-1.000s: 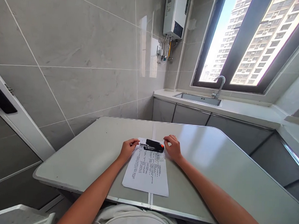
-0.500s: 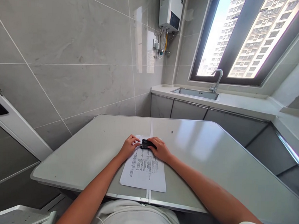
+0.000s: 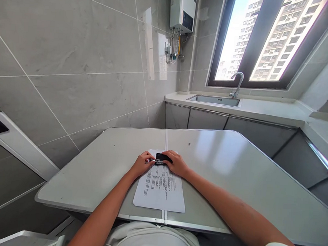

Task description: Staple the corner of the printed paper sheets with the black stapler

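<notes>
A black stapler (image 3: 160, 157) lies across the upper part of a printed sheet of paper (image 3: 160, 201). Wrapped over the stapler's right end is my right hand (image 3: 177, 164), its fingers closed on it. My left hand (image 3: 141, 164) pinches at the stapler's left end, where a thin silver metal part sticks out between the stapler and the fingertips. Bright metal shows along the stapler's near side, under the black top. Fingers cover both ends, so fine details there are hidden.
The pale folding table (image 3: 218, 184) has a seam down its middle. A tiny dark metallic piece (image 3: 189, 144) lies beyond the right hand. Farther back are a counter with a sink (image 3: 216, 100) and a faucet (image 3: 238, 83). Tiled wall stands to the left.
The silver metal part now shows farther out at the stapler's left end, with the left fingers on it. More metal shows along the near side. The right hand keeps its hold.
</notes>
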Motion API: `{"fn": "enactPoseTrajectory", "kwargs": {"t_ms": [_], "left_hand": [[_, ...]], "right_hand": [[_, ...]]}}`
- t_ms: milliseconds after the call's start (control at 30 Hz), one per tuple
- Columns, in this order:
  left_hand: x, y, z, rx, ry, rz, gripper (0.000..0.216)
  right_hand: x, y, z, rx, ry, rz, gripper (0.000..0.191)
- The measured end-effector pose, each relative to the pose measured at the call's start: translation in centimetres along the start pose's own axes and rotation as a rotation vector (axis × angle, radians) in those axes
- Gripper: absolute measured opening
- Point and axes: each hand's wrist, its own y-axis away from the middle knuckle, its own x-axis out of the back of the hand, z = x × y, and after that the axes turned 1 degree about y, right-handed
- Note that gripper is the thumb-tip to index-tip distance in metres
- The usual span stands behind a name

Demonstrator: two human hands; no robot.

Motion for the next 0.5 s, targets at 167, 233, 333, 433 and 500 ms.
{"fn": "enactPoseTrajectory", "kwargs": {"t_ms": [167, 233, 333, 433, 500], "left_hand": [[0.29, 0.07, -0.14, 0.026, 0.006, 0.029, 0.023], [0.29, 0.09, -0.11, 0.040, 0.022, 0.044, 0.022], [0.32, 0.11, 0.05, 0.047, 0.017, 0.036, 0.018], [0.41, 0.12, 0.16, 0.046, 0.012, 0.012, 0.017], [0.43, 0.16, 0.16, 0.037, 0.011, -0.001, 0.017]], "right_hand": [[0.08, 0.00, 0.05, 0.002, -0.023, -0.016, 0.034], [0.17, 0.01, 0.02, 0.003, -0.034, -0.024, 0.033], [0.26, 0.01, -0.04, -0.010, -0.044, -0.028, 0.033], [0.28, -0.01, -0.04, -0.025, -0.061, -0.035, 0.032], [0.27, -0.02, 0.02, -0.030, -0.074, -0.037, 0.032]]}}
